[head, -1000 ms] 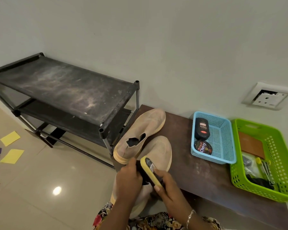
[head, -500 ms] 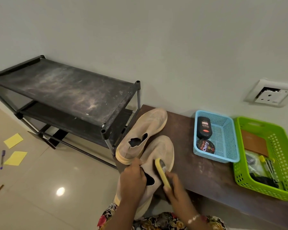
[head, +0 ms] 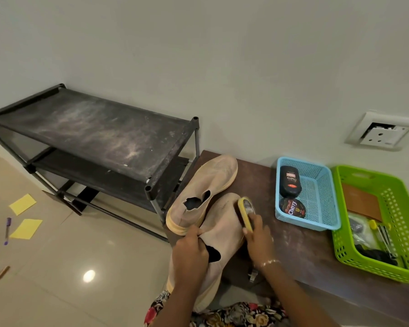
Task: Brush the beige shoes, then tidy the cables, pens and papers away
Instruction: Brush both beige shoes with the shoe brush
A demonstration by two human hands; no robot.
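The right hand's (head: 257,234) fingers (head: 248,231) are curled round a yellow brush (head: 244,212), which lies against the toe end of the near shoe (head: 222,223). The left hand's (head: 191,251) fingers (head: 194,232) pinch that shoe's knit collar beside its dark opening. The shoe lies on the table (head: 293,244), its heel overhanging toward the person's lap. The second shoe (head: 210,180) lies behind it, touching it.

The knit upper looks soft and light, so it will likely buckle under the bristles. The collar or the firmer pale sole rim seems the best hold.

To the right of the near shoe, a blue basket (head: 316,223) holds a black bottle (head: 291,182) and a round tin (head: 292,208), both reading "Cherry"; the smaller print is too small to read. Well to the shoe's left, pens (head: 8,230) and yellow papers (head: 23,204) lie on the floor.
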